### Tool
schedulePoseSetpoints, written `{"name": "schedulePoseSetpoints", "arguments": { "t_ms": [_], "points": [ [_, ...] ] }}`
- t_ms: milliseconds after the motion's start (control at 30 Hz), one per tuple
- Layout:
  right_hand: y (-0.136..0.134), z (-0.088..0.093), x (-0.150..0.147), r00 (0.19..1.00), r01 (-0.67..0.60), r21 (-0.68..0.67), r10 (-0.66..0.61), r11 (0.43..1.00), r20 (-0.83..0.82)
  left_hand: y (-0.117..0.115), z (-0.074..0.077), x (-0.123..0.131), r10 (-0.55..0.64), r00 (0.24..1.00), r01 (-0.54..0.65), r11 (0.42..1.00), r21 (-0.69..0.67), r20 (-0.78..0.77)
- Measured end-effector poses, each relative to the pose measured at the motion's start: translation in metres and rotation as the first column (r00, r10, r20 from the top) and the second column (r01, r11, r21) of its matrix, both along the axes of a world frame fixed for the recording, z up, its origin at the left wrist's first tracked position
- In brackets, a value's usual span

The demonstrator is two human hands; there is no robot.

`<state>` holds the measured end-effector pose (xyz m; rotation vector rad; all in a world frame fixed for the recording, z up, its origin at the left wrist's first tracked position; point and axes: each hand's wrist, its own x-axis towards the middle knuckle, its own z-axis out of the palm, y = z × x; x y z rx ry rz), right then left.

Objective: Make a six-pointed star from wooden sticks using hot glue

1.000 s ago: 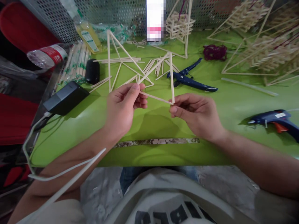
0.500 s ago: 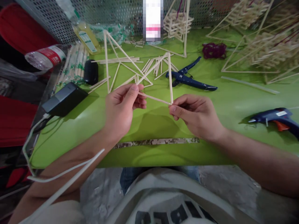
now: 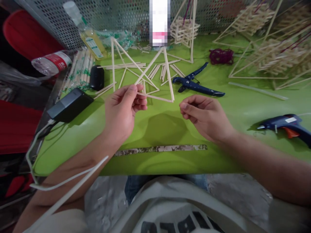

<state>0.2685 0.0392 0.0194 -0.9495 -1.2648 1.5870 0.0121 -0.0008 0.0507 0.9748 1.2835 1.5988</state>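
Observation:
A triangle of thin wooden sticks [image 3: 169, 75] is held up over the green table [image 3: 97, 139], its peak pointing away from me. My left hand [image 3: 123, 108] pinches its left corner between thumb and fingers. Just right of the opposite corner, apart from it, is my right hand [image 3: 202, 116]; its thumb and fingertips are pressed together, and whether anything tiny is between them I cannot make out. Behind the triangle stands a pyramid-like stick frame [image 3: 113, 66]. Loose cut sticks [image 3: 154, 72] lie beyond my hands.
Blue cutters [image 3: 191, 84] lie behind my right hand, and a glue gun [image 3: 284, 124] rests at the right. A power bank [image 3: 69, 103] with a cable is at the left. Purple string [image 3: 221, 56] and stick structures [image 3: 274, 58] occupy the back right. A patterned strip [image 3: 160, 149] lies in front.
My right hand has let go of the triangle's right corner and sits slightly to its right. The triangle has swung a little to the left, still in my left hand.

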Motion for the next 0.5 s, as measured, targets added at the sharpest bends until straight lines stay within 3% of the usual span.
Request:
{"name": "schedulePoseSetpoints", "arguments": {
  "t_ms": [233,367,433,500],
  "points": [
    [0.004,-0.003,0.005,1.000,0.021,0.042,-0.021,0.999,0.004,0.004,0.006,-0.006,0.057,0.998,-0.057,0.998,0.001,-0.034],
    [0.006,0.007,0.004,0.989,0.104,0.228,-0.125,0.968,0.079,0.005,0.004,-0.010,0.048,0.999,-0.048,0.999,0.026,0.000],
    [0.005,0.022,0.008,0.964,0.224,0.386,-0.261,0.895,0.046,0.006,0.000,-0.012,0.016,1.000,-0.018,0.998,0.061,0.023],
    [-0.004,0.039,0.024,0.881,0.414,0.550,-0.471,0.725,-0.042,0.006,-0.003,-0.013,-0.017,0.999,0.011,0.993,0.120,0.043]
  ]
}}
